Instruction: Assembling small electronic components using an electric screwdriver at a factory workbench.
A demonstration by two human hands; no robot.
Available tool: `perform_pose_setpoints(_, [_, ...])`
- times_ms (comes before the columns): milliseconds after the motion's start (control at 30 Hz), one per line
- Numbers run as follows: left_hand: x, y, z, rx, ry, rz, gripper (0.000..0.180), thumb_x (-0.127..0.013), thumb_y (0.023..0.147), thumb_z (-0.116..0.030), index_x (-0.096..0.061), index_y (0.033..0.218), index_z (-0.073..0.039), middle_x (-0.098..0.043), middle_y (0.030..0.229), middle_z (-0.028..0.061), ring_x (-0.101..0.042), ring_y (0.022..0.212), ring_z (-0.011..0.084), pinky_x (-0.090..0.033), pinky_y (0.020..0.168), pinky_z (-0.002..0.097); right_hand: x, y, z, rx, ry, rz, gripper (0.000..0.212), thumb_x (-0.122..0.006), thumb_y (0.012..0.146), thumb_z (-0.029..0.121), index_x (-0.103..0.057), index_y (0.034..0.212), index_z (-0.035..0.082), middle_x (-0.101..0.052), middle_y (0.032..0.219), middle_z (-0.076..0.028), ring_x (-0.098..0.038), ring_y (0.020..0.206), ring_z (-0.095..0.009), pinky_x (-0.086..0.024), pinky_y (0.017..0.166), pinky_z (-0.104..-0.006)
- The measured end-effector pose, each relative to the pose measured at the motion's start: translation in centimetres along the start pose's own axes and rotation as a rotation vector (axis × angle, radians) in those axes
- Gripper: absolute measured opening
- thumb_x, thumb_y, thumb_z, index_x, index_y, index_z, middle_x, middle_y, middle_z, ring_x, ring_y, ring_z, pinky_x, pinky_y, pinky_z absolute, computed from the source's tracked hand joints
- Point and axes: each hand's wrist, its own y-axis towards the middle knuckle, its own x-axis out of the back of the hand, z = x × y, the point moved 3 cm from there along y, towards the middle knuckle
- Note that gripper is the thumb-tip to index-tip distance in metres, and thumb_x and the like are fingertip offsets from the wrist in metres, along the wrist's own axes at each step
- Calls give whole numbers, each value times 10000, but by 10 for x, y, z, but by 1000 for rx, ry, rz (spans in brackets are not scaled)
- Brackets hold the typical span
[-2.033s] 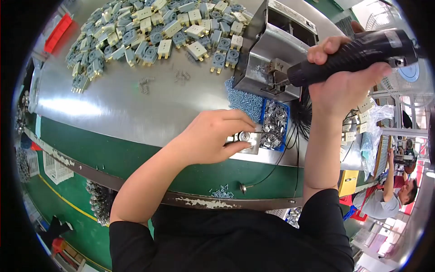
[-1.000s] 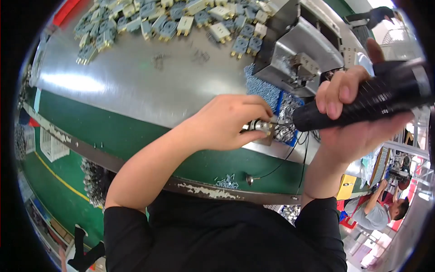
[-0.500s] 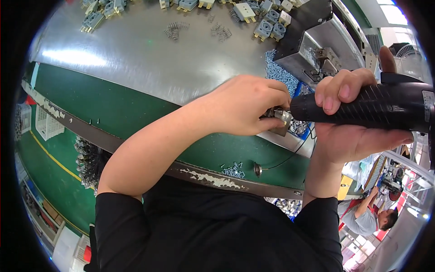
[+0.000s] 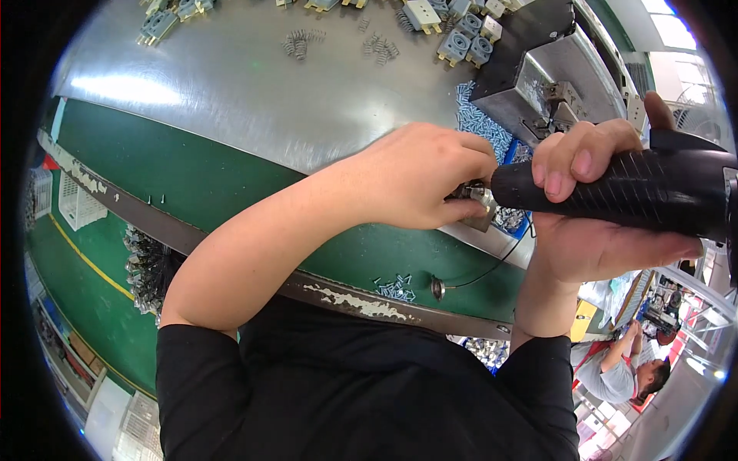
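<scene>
My right hand [image 4: 592, 244] is wrapped round a black electric screwdriver [image 4: 646, 184], held almost level with its nose toward the left. My left hand [image 4: 430, 177] pinches a small metal part [image 4: 486, 201] right at that nose. The fingers and the screwdriver hide most of the part, so its shape is unclear. The contact between the tip and the part cannot be made out. Beyond my left fingers lies a heap of small bluish screws [image 4: 480, 119]. A blue tray [image 4: 526, 229] of shiny metal pieces sits just under the screwdriver.
Several grey and white socket-like blocks [image 4: 455, 48] and loose springs [image 4: 380, 48] lie on the steel tabletop [image 4: 231, 69]. A dark metal fixture [image 4: 530, 61] stands at the far right. Near the front edge are loose screws [image 4: 396, 289] and a small wired metal cup [image 4: 437, 287]. Another person [image 4: 623, 373] works at right.
The view has shifted slightly. Both hands keep their grip, the screwdriver staying at the metal part with almost no visible movement.
</scene>
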Motion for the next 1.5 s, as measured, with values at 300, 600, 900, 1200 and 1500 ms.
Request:
perform_pose_setpoints(300, [0,0,1,7,14,21,265,-804,862,-273,-744,1040,-85,-716,1063,68,-716,972,332,-577,826,451,5,0,6,-2,-67,85,1287,-501,795,979,-278,1580,-15,-556,889,-69,-538,626,-170,-461,595,-359])
perform_pose_setpoints(600, [-1,-1,2,12,-27,20,265,-804,865,-272,-755,1059,-98,-722,1068,67,-720,988,329,-582,845,452,4,3,1,-16,57,115,1273,-526,808,958,-267,1584,-17,-572,921,-74,-536,633,-172,-453,605,-354])
perform_pose_setpoints(900, [1,-2,1,-1,3,11,265,-806,865,-289,-752,1043,-100,-717,1062,68,-717,981,333,-581,842,455,4,-3,10,-15,-196,167,1268,-530,808,955,-271,1583,-15,-570,909,-74,-538,634,-179,-458,594,-360])
perform_pose_setpoints(1200, [-3,2,0,21,-31,35,249,-816,848,-272,-716,976,-83,-706,1009,76,-711,949,345,-572,812,466,-2,-3,8,39,-62,208,1290,-477,649,1043,-377,1453,39,-625,867,-131,-598,614,-238,-535,560,-386])
perform_pose_setpoints(1500, [-1,1,4,22,6,26,269,-820,840,-280,-684,932,-67,-697,973,94,-706,925,363,-562,787,481,0,-8,-11,63,59,268,1015,-542,840,916,-457,1428,92,-607,926,-81,-576,652,-187,-486,598,-359])
